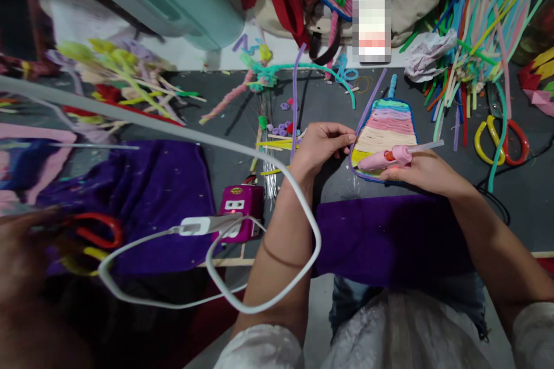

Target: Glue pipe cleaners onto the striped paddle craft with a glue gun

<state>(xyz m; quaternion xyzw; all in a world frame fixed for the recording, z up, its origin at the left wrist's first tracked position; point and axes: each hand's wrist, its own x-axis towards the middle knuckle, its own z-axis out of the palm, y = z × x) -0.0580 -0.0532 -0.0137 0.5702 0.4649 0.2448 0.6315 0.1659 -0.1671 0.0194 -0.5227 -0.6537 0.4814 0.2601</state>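
1. Gripping the pink glue gun (374,162), our right hand (426,170) is closing around its body and holding it low over the striped panel (385,132); its front end is pointing toward our left hand (320,141), probably so that it is reaching the edge where our fingers are working.
2. A clear glue stick (428,146) is jutting from the gun's back, above our right hand, where our grip seems to be leaving it free.
3. Our left hand is pinching with thumb and forefinger at the panel's left edge, apparently on the purple strip (371,101); we are likely steadying it against the blue border there, though we cannot tell how firmly.
4. The panel is lying flat between our two hands, its narrow end and blue stem (392,86) pointing away from us, so that its wide end is sitting within easy reach of both.
5. Nearer to us than both hands, a purple cloth (367,236) is lying on the dark tabletop (234,150).
6. Beyond our left wrist, a loose purple strip (295,98) is standing out beside small purple curls (283,130).
7. To the right of our right hand, the scissors (519,147) are resting with handles toward us, presumably for easy picking up.
8. Left of our left forearm, a white cable (318,236) is looping across the view, and another person's blurred hand (21,242) is showing beyond.
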